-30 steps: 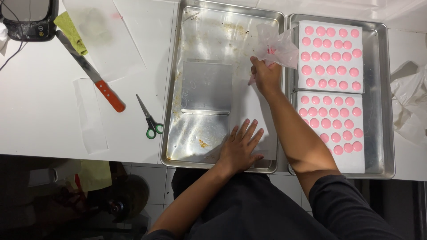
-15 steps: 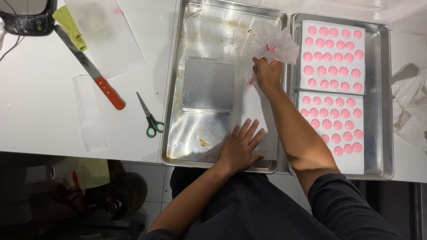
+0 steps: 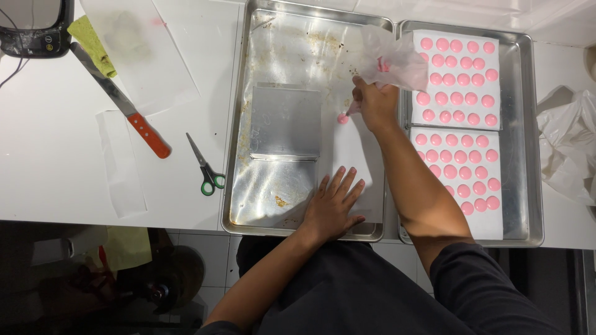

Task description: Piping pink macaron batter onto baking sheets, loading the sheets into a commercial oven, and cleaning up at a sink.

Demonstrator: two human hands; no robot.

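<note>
Counting first, we see two steel trays: the right tray (image 3: 528, 136) carries two white sheets, twenty pink rounds on the far one and twenty-four on the near one. One fresh pink dot (image 3: 342, 118) sits on the paper sheet (image 3: 366, 167) in the left tray (image 3: 239, 124). Our right hand (image 3: 375, 102), arm outstretched, squeezes one piping bag (image 3: 391, 62). Our left hand (image 3: 332, 205) lies flat, fingers spread, on the sheet's near edge.
</note>
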